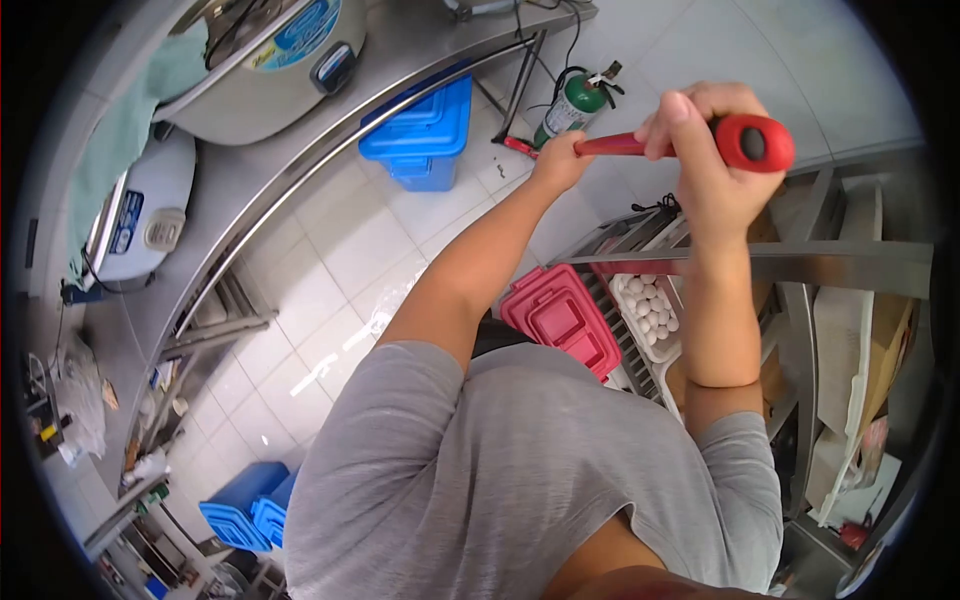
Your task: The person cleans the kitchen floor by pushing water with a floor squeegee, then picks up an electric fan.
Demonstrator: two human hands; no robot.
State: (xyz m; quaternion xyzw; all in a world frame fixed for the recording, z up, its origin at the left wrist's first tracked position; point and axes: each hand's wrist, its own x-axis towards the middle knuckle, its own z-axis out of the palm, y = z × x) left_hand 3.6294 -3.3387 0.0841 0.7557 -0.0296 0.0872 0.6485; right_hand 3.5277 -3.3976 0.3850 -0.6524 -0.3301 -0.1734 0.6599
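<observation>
Both my hands are wrapped around a long red pole (pixel 622 145). My right hand (pixel 712 135) grips it close to its rounded top end, which has a dark oval in it and faces me. Farther down the pole my left hand (pixel 562 162) is closed around it. A short red piece shows beyond my left hand, near the foot of the steel table. What is fixed to the lower end, if anything, cannot be made out. A green fire extinguisher (pixel 572 108) stands on the floor just beyond my left hand.
A steel table (pixel 262 170) curves along the left, bearing large cookers (pixel 270 90). A lidded blue bin (pixel 425 130) stands beside it on white floor tiles (pixel 340 240). At right, a metal rack (pixel 840 265) stands near a red-lidded bin (pixel 560 318) and a tray of eggs (pixel 648 315).
</observation>
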